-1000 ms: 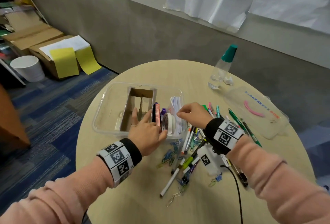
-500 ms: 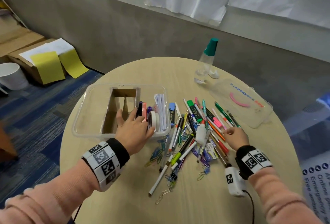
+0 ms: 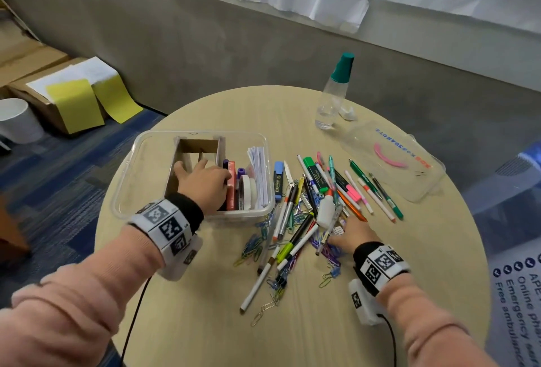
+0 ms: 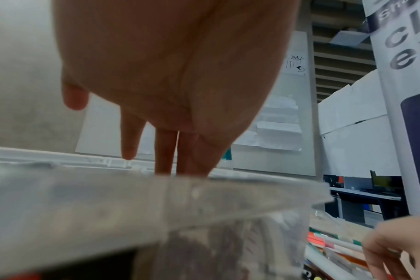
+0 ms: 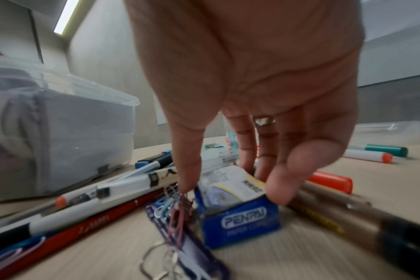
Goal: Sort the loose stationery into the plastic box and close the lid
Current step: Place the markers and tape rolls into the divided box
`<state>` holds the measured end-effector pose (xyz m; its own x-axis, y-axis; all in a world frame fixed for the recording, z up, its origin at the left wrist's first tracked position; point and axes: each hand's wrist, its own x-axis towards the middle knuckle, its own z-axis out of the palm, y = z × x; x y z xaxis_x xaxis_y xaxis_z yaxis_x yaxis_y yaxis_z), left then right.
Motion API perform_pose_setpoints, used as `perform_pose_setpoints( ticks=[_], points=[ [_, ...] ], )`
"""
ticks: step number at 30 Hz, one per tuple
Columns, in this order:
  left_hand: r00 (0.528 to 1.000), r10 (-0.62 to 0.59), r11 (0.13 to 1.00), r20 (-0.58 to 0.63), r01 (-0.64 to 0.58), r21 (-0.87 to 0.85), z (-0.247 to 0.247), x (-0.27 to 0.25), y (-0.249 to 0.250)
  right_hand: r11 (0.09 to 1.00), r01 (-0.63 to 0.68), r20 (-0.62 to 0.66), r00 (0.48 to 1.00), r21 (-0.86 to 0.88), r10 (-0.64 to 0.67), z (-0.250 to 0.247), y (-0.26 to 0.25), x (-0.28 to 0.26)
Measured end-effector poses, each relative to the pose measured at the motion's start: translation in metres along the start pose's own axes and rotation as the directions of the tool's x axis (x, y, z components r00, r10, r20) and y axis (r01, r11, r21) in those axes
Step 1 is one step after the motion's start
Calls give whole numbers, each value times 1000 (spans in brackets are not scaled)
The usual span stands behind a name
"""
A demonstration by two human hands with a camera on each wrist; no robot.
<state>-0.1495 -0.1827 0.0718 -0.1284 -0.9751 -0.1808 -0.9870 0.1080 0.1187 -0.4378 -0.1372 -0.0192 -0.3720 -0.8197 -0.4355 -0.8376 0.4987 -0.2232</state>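
A clear plastic box (image 3: 202, 134) stands open at the table's left, holding a cardboard divider (image 3: 191, 147), markers, a tape roll (image 3: 244, 194) and a paper stack (image 3: 259, 173). My left hand (image 3: 202, 182) reaches into it with straight fingers over the divider and markers, holding nothing; the left wrist view shows these fingers (image 4: 165, 151) behind the box wall (image 4: 156, 199). Loose pens and markers (image 3: 316, 191) and paper clips (image 3: 254, 246) lie right of the box. My right hand (image 3: 348, 235) is at the pile's near edge, pinching a small blue paper clip box (image 5: 245, 221).
The clear lid (image 3: 421, 182) with a pink handle lies at the table's far right. A spray bottle (image 3: 333, 94) with a green cap stands at the back. Cardboard cartons and a white bin sit on the floor at left. Bare tabletop (image 3: 205, 308) lies in front.
My right hand has left the box's edge and come down to the near side of the pen pile, onto the paper clip box. The left hand stays in the plastic box.
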Motion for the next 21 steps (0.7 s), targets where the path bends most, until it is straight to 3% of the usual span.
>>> perform_pose_setpoints(
  ticks=[9, 14, 17, 21],
  points=[
    [983, 66, 993, 172, -82, 88, 6, 10, 1, 997, -18, -5, 1000, -79, 17, -5, -7, -10],
    [979, 79, 991, 186, -98, 96, 15, 13, -6, 996, -55, 15, 998, 69, 54, -38, -11, -22],
    [978, 107, 988, 180, -124, 89, 16, 14, -7, 958, 60, 54, 995, 279, -78, -66, -29, -39],
    [975, 126, 985, 182, -146, 97, 11, 15, -7, 786, 260, 84, 927, 562, -366, -100, -79, -67]
  ],
)
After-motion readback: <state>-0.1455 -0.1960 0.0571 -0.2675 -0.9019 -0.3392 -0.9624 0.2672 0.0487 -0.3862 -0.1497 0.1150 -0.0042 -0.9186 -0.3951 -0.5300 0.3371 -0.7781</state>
